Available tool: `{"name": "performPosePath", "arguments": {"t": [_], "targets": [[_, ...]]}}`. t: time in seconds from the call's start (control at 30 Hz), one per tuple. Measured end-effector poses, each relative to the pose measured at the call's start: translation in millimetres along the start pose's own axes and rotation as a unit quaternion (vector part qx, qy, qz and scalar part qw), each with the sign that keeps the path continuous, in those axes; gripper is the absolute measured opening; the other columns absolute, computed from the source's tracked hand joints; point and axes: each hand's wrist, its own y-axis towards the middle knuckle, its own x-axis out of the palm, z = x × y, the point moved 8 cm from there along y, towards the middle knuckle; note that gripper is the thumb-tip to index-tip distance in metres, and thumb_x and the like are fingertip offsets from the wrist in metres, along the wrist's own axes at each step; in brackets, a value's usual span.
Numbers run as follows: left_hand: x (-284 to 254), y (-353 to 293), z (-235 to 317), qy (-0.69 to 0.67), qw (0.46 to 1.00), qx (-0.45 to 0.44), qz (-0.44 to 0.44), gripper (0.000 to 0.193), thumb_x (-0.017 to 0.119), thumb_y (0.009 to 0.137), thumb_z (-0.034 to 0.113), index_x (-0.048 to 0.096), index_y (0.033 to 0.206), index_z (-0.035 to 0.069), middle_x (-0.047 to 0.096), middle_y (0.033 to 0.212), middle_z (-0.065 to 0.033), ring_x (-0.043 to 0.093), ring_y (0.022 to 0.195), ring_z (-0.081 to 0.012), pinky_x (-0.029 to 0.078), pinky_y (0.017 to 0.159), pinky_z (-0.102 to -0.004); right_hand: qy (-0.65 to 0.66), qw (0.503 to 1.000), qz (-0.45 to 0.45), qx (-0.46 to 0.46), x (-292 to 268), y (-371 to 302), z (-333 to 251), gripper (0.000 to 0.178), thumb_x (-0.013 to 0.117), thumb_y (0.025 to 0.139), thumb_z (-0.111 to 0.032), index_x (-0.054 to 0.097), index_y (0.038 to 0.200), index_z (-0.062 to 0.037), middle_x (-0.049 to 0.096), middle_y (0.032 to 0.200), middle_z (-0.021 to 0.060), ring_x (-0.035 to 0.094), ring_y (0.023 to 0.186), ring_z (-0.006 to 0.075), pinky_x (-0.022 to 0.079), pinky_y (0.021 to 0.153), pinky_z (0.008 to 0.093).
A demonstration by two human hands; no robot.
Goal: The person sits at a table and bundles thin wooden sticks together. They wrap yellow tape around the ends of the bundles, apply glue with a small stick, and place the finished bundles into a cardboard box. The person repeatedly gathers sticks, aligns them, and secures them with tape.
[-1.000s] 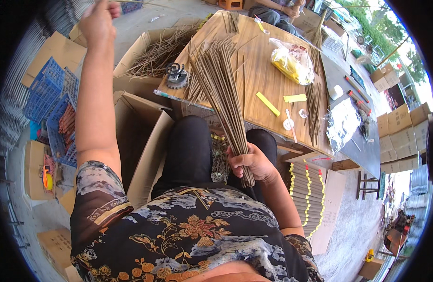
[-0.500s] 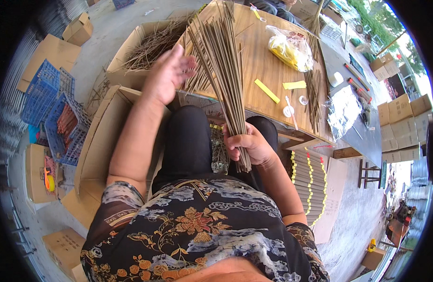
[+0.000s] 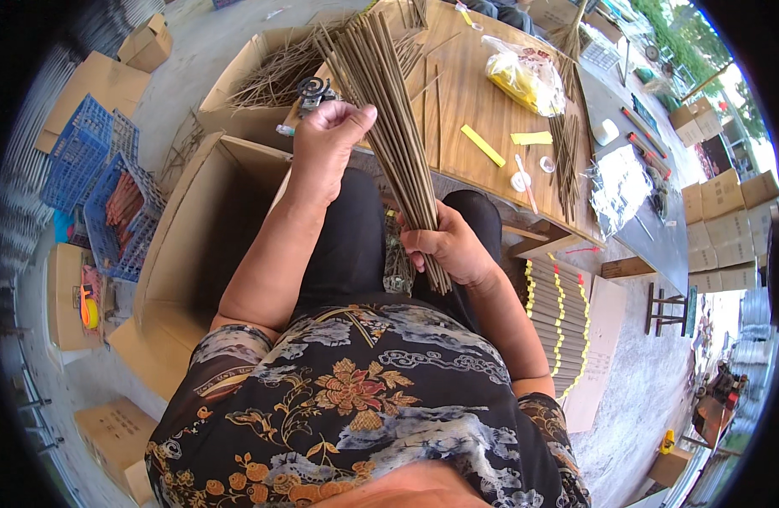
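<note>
My right hand (image 3: 448, 247) grips the lower end of a thick bundle of thin brown sticks (image 3: 389, 110) above my lap. The bundle fans upward over the edge of a wooden table (image 3: 474, 93). My left hand (image 3: 326, 140) is up at the left side of the bundle, fingers curled, pinching at a few of the sticks. More loose sticks (image 3: 567, 157) lie on the table.
An open empty cardboard box (image 3: 195, 245) stands at my left knee, another box with loose sticks (image 3: 267, 72) behind it. Blue plastic crates (image 3: 97, 182) sit far left. On the table lie a yellow bag (image 3: 525, 76), yellow strips (image 3: 482, 146) and tape rolls. Yellow-tipped stick packs (image 3: 558, 313) lie at the right.
My left arm came back from reaching far out to the left and now holds sticks at the bundle's left side. The right hand has kept its grip on the bundle.
</note>
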Motion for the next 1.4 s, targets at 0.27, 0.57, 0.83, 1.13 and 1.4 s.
{"name": "performPosePath", "arguments": {"t": [0.27, 0.57, 0.83, 1.13, 1.4], "targets": [[-1.3, -16.3, 1.6, 0.011, 1.000, -0.010, 0.015, 0.014, 0.064, 0.076, 0.006, 0.052, 0.083, 0.006, 0.049, 0.066, 0.0022, 0.042, 0.055, -0.0057, 0.035, 0.050, -0.0192, 0.000, 1.000, -0.007, -0.010, 7.1, -10.9, 3.2, 0.023, 0.057, 0.071, 0.000, 0.046, 0.092, -0.0003, 0.051, 0.066, 0.0052, 0.049, 0.051, 0.0120, 0.041, 0.048, 0.0232], [-13.4, -23.2, 4.6, -0.009, 1.000, 0.021, 0.000, 0.015, 0.062, 0.077, 0.003, 0.049, 0.086, 0.006, 0.049, 0.067, 0.0011, 0.043, 0.054, -0.0061, 0.036, 0.048, -0.0191, -0.018, 1.000, -0.007, -0.004, 19.0, -11.0, 3.1, 0.024, 0.057, 0.071, 0.001, 0.046, 0.093, -0.0001, 0.051, 0.067, 0.0048, 0.049, 0.052, 0.0119, 0.040, 0.048, 0.0227], [-29.8, -25.3, 8.2, 0.024, 1.000, 0.020, 0.005, 0.007, 0.058, 0.080, 0.007, 0.055, 0.085, 0.003, 0.052, 0.070, 0.0001, 0.046, 0.055, -0.0059, 0.038, 0.050, -0.0191, -0.045, 0.999, -0.007, -0.014, 31.9, -0.1, -0.6, 0.024, 0.056, 0.072, 0.002, 0.046, 0.094, 0.0002, 0.050, 0.066, 0.0043, 0.048, 0.052, 0.0115, 0.040, 0.048, 0.0232], [-48.4, -27.1, 3.9, -0.042, 0.999, 0.017, 0.028, 0.018, 0.061, 0.080, 0.009, 0.055, 0.092, -0.003, 0.056, 0.075, -0.0031, 0.048, 0.057, -0.0074, 0.040, 0.051, -0.0210, -0.076, 0.997, -0.014, -0.006, 41.2, 11.3, 1.4, 0.026, 0.056, 0.072, 0.003, 0.045, 0.095, 0.0006, 0.051, 0.067, 0.0036, 0.048, 0.052, 0.0108, 0.040, 0.048, 0.0227], [-45.5, -33.9, 1.2, -0.105, 0.992, 0.017, 0.064, 0.021, 0.057, 0.083, 0.010, 0.054, 0.098, -0.005, 0.056, 0.073, -0.0038, 0.048, 0.057, -0.0080, 0.040, 0.051, -0.0214, -0.127, 0.992, 0.007, -0.013, 36.4, 16.1, -1.1, 0.025, 0.056, 0.072, 0.002, 0.046, 0.095, -0.0009, 0.049, 0.067, 0.0012, 0.047, 0.053, 0.0084, 0.039, 0.049, 0.0220]]}}
